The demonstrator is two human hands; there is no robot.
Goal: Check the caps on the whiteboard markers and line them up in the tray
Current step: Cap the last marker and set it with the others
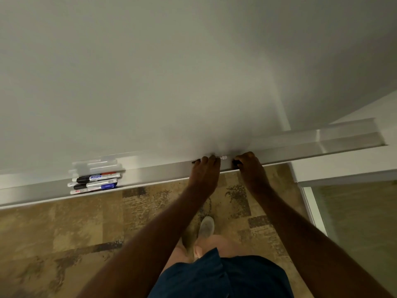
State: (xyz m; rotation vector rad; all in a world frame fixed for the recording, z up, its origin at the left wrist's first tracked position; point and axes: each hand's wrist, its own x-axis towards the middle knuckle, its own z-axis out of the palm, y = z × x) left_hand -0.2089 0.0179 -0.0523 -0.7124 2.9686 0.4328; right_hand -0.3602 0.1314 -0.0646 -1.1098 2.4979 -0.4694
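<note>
Along the tray [150, 173], which runs under the whiteboard [150, 82], both hands work near the middle of its length. Left hand [204, 175] has its fingers curled over a marker [221, 157] lying in the tray; the white end of the marker projects to the right of the fingers and a dark end shows at their left. Right hand [250, 168], just beside the left and apart from it, is curled over the front lip of the tray with a small dark object [235, 162] at its fingertips; this is probably the cap of that marker, but the view is too blurred to confirm it. Well to the left along the tray, three markers [95, 182] lie side by side, roughly parallel, in a compact group; whether their caps are seated cannot be read. The tray section to the right of the hands holds nothing visible. Assessment: the task is partly complete. One marker is under cap inspection; it remains to be capped and moved to join the group at the left.
</note>
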